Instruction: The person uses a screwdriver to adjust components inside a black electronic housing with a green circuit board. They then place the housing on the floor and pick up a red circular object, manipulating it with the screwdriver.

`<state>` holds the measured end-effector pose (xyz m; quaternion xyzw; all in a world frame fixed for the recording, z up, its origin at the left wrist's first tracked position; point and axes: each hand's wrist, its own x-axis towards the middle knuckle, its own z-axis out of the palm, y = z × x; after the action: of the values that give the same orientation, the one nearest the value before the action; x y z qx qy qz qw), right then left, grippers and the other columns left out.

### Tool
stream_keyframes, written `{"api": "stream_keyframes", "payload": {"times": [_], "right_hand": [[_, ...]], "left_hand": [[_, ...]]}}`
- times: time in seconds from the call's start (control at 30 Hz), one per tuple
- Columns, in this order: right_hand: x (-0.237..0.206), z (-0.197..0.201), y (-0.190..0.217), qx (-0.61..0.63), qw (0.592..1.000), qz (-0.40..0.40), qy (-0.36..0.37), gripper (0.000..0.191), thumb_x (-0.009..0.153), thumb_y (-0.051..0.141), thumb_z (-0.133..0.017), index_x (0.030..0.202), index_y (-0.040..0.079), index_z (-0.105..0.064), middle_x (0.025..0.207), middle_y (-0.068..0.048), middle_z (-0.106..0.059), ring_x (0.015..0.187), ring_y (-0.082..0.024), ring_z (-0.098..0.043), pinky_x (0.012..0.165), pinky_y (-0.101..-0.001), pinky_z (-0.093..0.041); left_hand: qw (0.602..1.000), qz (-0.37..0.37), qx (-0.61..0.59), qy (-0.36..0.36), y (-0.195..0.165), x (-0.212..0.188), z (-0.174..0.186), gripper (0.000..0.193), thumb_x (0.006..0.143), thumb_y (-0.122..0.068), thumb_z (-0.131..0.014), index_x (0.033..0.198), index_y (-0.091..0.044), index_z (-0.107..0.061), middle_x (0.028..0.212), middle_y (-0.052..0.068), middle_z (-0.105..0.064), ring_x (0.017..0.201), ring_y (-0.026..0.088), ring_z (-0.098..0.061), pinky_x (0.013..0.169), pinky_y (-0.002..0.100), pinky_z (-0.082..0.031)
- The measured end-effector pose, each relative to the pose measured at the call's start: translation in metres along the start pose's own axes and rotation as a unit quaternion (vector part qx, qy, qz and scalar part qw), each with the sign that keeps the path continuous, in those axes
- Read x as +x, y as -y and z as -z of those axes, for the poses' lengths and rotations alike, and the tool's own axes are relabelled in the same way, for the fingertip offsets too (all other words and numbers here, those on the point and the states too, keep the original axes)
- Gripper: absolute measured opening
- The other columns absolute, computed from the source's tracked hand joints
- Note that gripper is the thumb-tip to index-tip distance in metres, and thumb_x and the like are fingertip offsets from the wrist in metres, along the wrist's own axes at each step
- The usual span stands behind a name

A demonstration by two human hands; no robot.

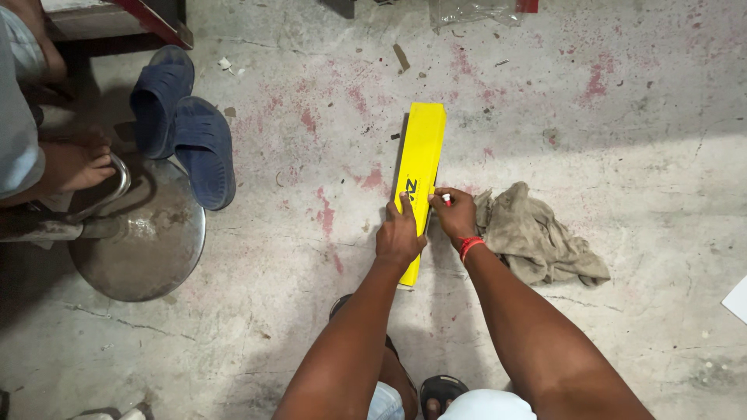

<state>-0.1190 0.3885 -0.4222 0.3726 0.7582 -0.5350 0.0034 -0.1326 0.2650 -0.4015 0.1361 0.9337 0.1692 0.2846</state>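
A long yellow flat piece with a black mark lies on the concrete floor, running away from me. My left hand presses down on its near half, fingers flat on the yellow surface. My right hand sits at its right edge, pinching a small red and white object against that edge. A red thread band circles my right wrist.
A crumpled grey-brown rag lies just right of my right hand. Two blue slippers lie at the left by a round metal stool base, where another person's bare foot rests. My sandalled feet are below.
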Motion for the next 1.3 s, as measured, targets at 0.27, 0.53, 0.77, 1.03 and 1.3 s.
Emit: {"api": "stream_keyframes", "payload": {"times": [0.27, 0.53, 0.77, 1.03, 1.3], "right_hand": [[0.001, -0.003, -0.006, 0.093, 0.995, 0.003, -0.028, 0.017, 0.081, 0.009, -0.083, 0.092, -0.002, -0.078, 0.079, -0.005, -0.076, 0.068, -0.008, -0.065, 0.065, -0.0254, -0.054], [0.003, -0.008, -0.010, 0.120, 0.991, -0.032, -0.048, 0.010, 0.081, 0.004, -0.081, 0.080, -0.003, -0.075, 0.073, -0.003, -0.071, 0.064, -0.008, -0.059, 0.060, -0.0276, -0.047], [0.003, -0.011, -0.009, 0.225, 0.970, -0.090, -0.035, 0.007, 0.080, 0.005, -0.079, 0.078, 0.002, -0.073, 0.067, 0.005, -0.063, 0.052, -0.005, -0.045, 0.047, -0.0261, -0.033], [0.002, -0.001, -0.002, 0.160, 0.980, -0.116, 0.008, 0.009, 0.082, 0.009, -0.077, 0.088, 0.003, -0.079, 0.064, 0.001, -0.061, 0.048, -0.008, -0.044, 0.044, -0.0268, -0.033], [0.008, -0.005, -0.005, 0.148, 0.986, -0.059, -0.044, 0.008, 0.074, 0.003, -0.079, 0.080, -0.002, -0.079, 0.079, -0.009, -0.077, 0.069, -0.013, -0.069, 0.067, -0.0295, -0.055]], "left_hand": [[1.000, -0.002, -0.010, 0.022, 0.006, -0.002, 0.000, 0.095, 0.076, -0.033, -0.088, 0.155, -0.035, -0.036, 0.136, 0.017, -0.044, 0.102, 0.039, -0.069, 0.086, 0.046, -0.059], [0.999, 0.013, -0.012, 0.041, 0.006, -0.002, -0.005, 0.099, 0.070, -0.032, -0.092, 0.152, -0.035, -0.037, 0.138, 0.016, -0.042, 0.105, 0.040, -0.067, 0.090, 0.047, -0.057], [0.997, -0.015, -0.040, -0.060, 0.007, -0.010, -0.020, 0.099, 0.066, -0.026, -0.092, 0.151, -0.035, -0.042, 0.130, 0.016, -0.046, 0.104, 0.039, -0.067, 0.088, 0.047, -0.058], [0.998, -0.024, -0.012, -0.050, 0.010, -0.009, -0.021, 0.091, 0.071, -0.027, -0.084, 0.152, -0.036, -0.043, 0.126, 0.017, -0.046, 0.096, 0.036, -0.069, 0.086, 0.046, -0.058], [0.997, -0.049, -0.001, -0.061, 0.008, -0.009, -0.019, 0.091, 0.070, -0.029, -0.087, 0.150, -0.032, -0.045, 0.126, 0.018, -0.046, 0.100, 0.034, -0.068, 0.084, 0.044, -0.059]]}}
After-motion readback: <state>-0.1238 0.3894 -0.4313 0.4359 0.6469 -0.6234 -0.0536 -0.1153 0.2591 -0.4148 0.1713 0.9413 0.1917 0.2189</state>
